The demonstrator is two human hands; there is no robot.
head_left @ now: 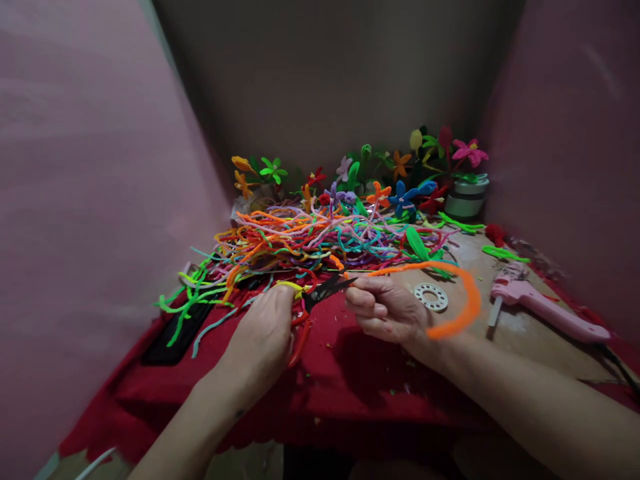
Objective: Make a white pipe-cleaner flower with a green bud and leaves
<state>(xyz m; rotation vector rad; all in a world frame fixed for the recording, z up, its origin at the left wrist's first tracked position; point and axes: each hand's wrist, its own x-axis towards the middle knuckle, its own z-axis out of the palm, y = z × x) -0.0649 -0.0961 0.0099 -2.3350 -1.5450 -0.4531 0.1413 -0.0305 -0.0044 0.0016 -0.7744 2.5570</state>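
My left hand (265, 328) is closed around the red handles of a pair of scissors (324, 292). Their dark blades point right and stand apart, close to the fingertips of my right hand. In a pinch, my right hand (387, 308) holds an orange pipe cleaner (457, 320). One end of it runs left to the blades; the rest curves over my right wrist in a loop. Whether the blades touch it, I cannot tell. A yellow pipe cleaner (291, 287) shows beside my left thumb. Behind both hands lies a heap of many-coloured pipe cleaners (300, 237).
Pipe-cleaner flowers (403, 199) stand along the back, with a pale pot (467, 197) at the right. A pink glue gun (545, 307) and a white ring with holes (431, 297) lie on the right. At the left is a dark flat object (170, 340) on the red cloth (200, 387).
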